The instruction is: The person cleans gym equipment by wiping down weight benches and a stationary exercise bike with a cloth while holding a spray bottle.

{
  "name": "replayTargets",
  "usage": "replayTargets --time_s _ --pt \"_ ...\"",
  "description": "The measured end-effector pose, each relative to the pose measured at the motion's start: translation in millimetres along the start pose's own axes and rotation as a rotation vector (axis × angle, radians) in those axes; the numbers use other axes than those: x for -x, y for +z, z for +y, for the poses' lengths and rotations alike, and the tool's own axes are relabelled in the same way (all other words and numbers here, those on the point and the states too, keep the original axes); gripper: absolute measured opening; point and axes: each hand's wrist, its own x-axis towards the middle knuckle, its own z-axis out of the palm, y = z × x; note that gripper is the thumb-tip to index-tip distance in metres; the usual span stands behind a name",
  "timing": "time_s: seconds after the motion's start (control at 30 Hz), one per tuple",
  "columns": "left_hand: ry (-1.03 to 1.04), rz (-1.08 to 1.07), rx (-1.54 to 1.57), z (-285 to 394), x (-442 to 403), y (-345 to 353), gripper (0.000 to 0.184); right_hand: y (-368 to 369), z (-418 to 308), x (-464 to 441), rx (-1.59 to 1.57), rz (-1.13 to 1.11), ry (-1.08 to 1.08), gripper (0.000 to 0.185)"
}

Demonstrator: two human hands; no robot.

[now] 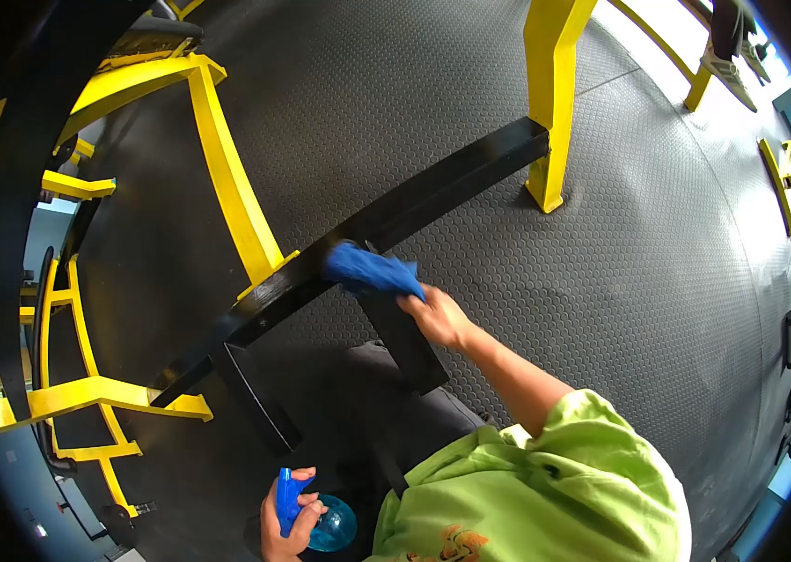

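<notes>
My right hand [439,317] grips a bunched blue cloth [372,269], whose far end lies over or just above the long black beam [452,183] of a gym machine frame. My left hand [285,521], low in the view, is wrapped round the blue trigger head of a spray bottle [334,525]. The bottle's round body is see-through blue. Below the cloth, a black plate [403,342] juts from the beam towards me. A second black bracket [258,398] sticks out further left. Whether the cloth presses on the beam cannot be made out.
Yellow posts rise from the beam at the left [232,178] and at its far end [550,94]. More yellow frames [87,398] stand at the left. Dark textured rubber flooring [658,281] spreads around. A person's shoe [729,79] shows at the top right.
</notes>
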Motion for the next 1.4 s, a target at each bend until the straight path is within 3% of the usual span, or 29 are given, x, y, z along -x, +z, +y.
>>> replayTargets --time_s 0.17,0.27,0.33,0.37,0.43,0.57,0.6,0.63,0.7,0.8,0.87,0.9,0.97,1.03,1.07,1.1,1.17,1.2,1.3,1.33,1.37,1.4 --pt "-0.016 0.049 0.089 8 4 1 0.040 8 51 81 0.135 0.024 -0.012 0.041" --pt "-0.025 0.032 0.076 4 5 3 0.039 21 35 34 0.061 0.153 -0.077 0.041" --pt "0.009 0.006 0.004 6 6 5 0.039 20 10 -14 0.157 0.056 0.051 0.055" --pt "0.000 0.024 0.005 7 10 6 0.039 26 2 -22 0.155 0.199 -0.046 0.060" --pt "-0.005 0.030 0.071 5 14 6 0.039 25 -1 -15 0.302 0.131 0.039 0.056" --pt "-0.033 0.094 0.169 -12 23 1 0.041 21 74 69 0.747 -0.004 -0.388 0.038" --pt "-0.016 0.063 0.122 -18 23 -1 0.043 25 61 94 0.475 0.032 -0.107 0.039" --pt "-0.011 0.040 0.078 -25 26 -2 0.045 25 52 109 0.451 -0.056 0.095 0.039" --pt "0.167 0.076 -0.023 -38 24 -2 0.049 37 55 126 0.435 0.057 -0.005 0.037" --pt "0.216 0.156 0.013 -38 31 0 0.049 35 32 135 0.707 -0.087 -0.122 0.037" --pt "0.151 0.137 0.086 -37 43 -4 0.048 33 1 136 0.871 -0.380 -0.306 0.041" --pt "0.167 0.187 0.104 -40 47 -5 0.048 36 -20 135 0.897 -0.396 -0.354 0.041" --pt "0.340 0.156 0.170 -46 51 -9 0.050 52 -71 132 0.518 -0.499 -0.747 0.051" --pt "0.358 0.187 0.184 -49 53 -19 0.049 72 -105 127 0.546 -0.556 -0.884 0.061" --pt "0.452 0.178 0.105 -58 53 -24 0.049 81 -116 127 0.545 -0.585 -0.993 0.073" --pt "0.545 0.173 0.020 -63 51 -29 0.049 89 -123 129 0.572 -0.607 -1.022 0.073" --pt "0.555 0.184 -0.022 -69 51 -37 0.050 107 -138 136 0.190 -1.069 -0.536 0.062" --pt "0.649 0.113 0.108 -78 46 -38 0.052 115 -144 141 0.210 -1.117 -0.465 0.062" --pt "0.835 0.010 0.297 -87 36 -41 0.054 134 -156 127 0.365 -1.284 -0.467 0.062" --pt "0.718 -0.051 0.317 -82 43 -42 0.053 141 -168 127 0.380 -1.271 -0.645 0.061" --pt "0.598 -0.125 0.335 -82 47 -43 0.051 148 -173 124 0.412 -1.259 -0.643 0.061" --pt "0.627 -0.133 0.346 -89 45 -45 0.051 153 -177 119 0.518 -1.228 -0.583 0.061"
